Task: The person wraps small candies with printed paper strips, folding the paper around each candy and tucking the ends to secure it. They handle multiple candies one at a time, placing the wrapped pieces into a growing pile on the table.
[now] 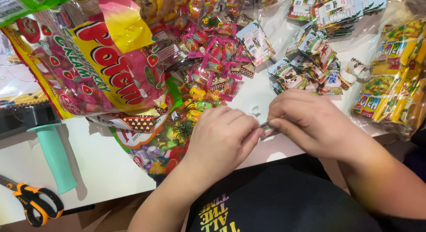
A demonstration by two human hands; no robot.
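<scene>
White table (102, 170) fills the view, crowded with sweets and packets. At the far left near edge lie scissors (33, 202) with orange and black handles, and just beside them a mint-green handle (55, 156) juts out from a dark tool and points toward the person. Above these, a large clear candy bag (97, 63) printed in pink, yellow and red leans over much of the left half of the table, hiding what lies beneath it. Under its lower edge sits a second bag of mixed wrapped candies (155, 147), reaching to the table's near edge. A heap of small pink-wrapped sweets (215, 59) lies behind it in the middle.

The left hand (222, 141) rests over that lower bag, fingers curled and tips pressed together on one end of a small shiny wrapper (268, 126). The right hand (310, 121) meets it from the other side, pinching the other end, so the wrapper sits between both hands just above the table's near edge; what it holds I cannot tell. Behind the right hand spreads a pile of small printed card packets (310, 65), with another stack (341, 10) at the top. Yellow and green snack bags (395, 76) stand at the far right edge.
</scene>
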